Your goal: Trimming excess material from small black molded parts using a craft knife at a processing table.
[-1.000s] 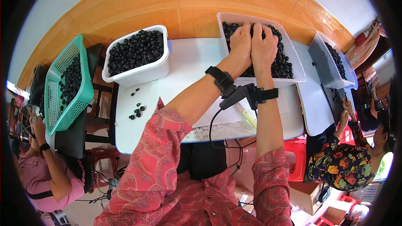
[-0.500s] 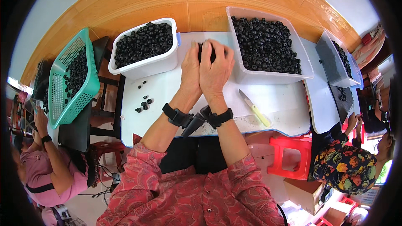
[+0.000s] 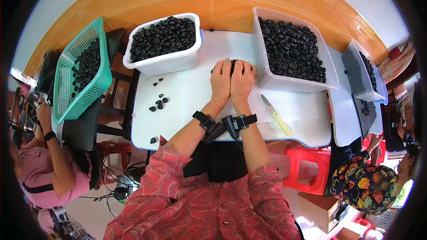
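Observation:
My left hand (image 3: 221, 81) and my right hand (image 3: 242, 81) are pressed side by side, low over the white table (image 3: 213, 49), with fingers curled inward. Dark pieces (image 3: 232, 65) show between the fingertips; most of what the hands cup is hidden. They look like the small black round pieces with holes that fill the white tub (image 3: 173, 63) to the left and the clear bin (image 3: 293, 83) to the right. Several loose black pieces (image 3: 159, 102) lie on the table left of my arms. A knife with a pale yellow handle (image 3: 281, 123) lies right of my right wrist.
One black piece (image 3: 153, 140) sits at the near left edge, another (image 3: 211, 30) at the far edge. A green basket (image 3: 106, 78) and another clear bin (image 3: 356, 73) flank the table. Co-workers sit at both sides. A red stool (image 3: 307, 171) stands below right.
My joined hands have come nearer to me and lower, and the fingers have folded further over the dark pieces. The view has shifted slightly. A black piece now shows at the far edge.

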`<state>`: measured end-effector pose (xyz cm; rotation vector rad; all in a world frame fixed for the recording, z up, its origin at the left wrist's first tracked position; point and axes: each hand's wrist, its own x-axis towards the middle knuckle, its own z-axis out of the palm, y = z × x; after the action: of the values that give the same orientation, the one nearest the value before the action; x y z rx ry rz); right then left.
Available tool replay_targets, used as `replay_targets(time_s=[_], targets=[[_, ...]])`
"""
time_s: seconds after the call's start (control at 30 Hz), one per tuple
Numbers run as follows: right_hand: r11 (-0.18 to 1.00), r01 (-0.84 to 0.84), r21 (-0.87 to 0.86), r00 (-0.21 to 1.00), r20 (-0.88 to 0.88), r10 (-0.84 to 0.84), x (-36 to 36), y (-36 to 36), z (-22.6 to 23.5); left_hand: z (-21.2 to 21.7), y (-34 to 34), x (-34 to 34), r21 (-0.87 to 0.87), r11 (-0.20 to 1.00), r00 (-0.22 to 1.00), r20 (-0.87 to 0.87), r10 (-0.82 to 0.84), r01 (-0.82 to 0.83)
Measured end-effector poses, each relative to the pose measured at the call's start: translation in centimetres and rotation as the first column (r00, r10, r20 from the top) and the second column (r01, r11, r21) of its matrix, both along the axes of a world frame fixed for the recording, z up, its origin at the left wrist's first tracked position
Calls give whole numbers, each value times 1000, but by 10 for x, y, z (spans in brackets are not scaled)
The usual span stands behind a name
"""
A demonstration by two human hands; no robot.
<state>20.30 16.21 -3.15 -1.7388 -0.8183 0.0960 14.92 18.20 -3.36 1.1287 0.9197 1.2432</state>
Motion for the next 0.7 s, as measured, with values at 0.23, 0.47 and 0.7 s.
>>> replay_targets(time_s=[0.23,0.47,0.7], targets=[[994,-20,-111,1000,12,21,9,-5,-1,-7,-2,1,71,994,981,-168,95,-84],[995,-70,-70,995,70,75,11,-13,14,11,-9,-9,88,996,981,-191,25,-8],[993,-99,-68,984,142,108,12,-19,19,13,-13,-20,171,985,957,-289,19,32]])
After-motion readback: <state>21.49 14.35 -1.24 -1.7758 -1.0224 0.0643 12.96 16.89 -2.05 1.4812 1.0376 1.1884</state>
